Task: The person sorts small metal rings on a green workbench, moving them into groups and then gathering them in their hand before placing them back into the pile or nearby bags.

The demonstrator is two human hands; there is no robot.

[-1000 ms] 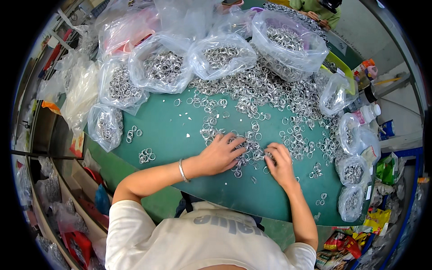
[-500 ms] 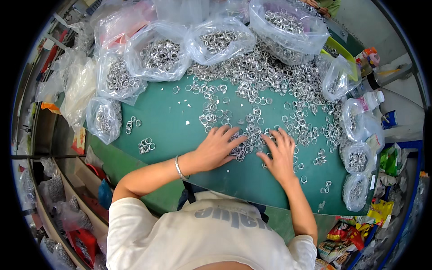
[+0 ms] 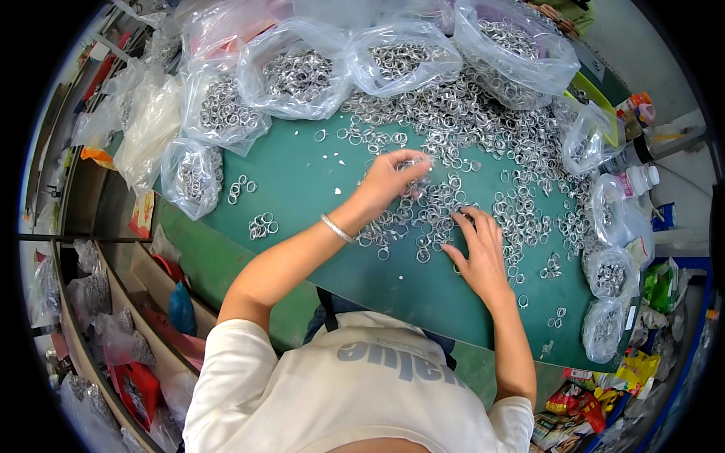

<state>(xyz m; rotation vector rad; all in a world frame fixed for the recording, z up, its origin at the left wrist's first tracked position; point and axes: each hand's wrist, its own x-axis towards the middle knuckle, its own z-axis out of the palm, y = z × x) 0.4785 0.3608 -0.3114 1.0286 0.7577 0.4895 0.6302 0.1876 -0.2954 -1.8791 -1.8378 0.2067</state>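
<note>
Many silver-coloured finger rings (image 3: pixel 434 223) lie in a loose heap on the green tabletop (image 3: pixel 302 181). My left hand (image 3: pixel 394 181), with a bangle on its wrist, is over the far side of this heap. Its thumb and fingers are drawn together, and a small shiny blur at their tips is too smeared to name. At the right edge of the same heap rests my right hand (image 3: pixel 482 253), fingers apart, the tips touching rings. What lies under those fingertips is partly hidden.
Clear plastic bags of rings (image 3: pixel 298 75) line the far edge, with a big ring pile (image 3: pixel 483 113) before them. More bags (image 3: pixel 604 332) run down the right edge. Small ring groups (image 3: pixel 263 225) lie at left. Shelves with bags (image 3: pixel 98 302) stand left. Another person's hand (image 3: pixel 555 15) shows at far right.
My left hand has lifted off the near heap and moved away from me, its fingers closing together. My right hand stays by the rings. The whole view has shifted slightly.
</note>
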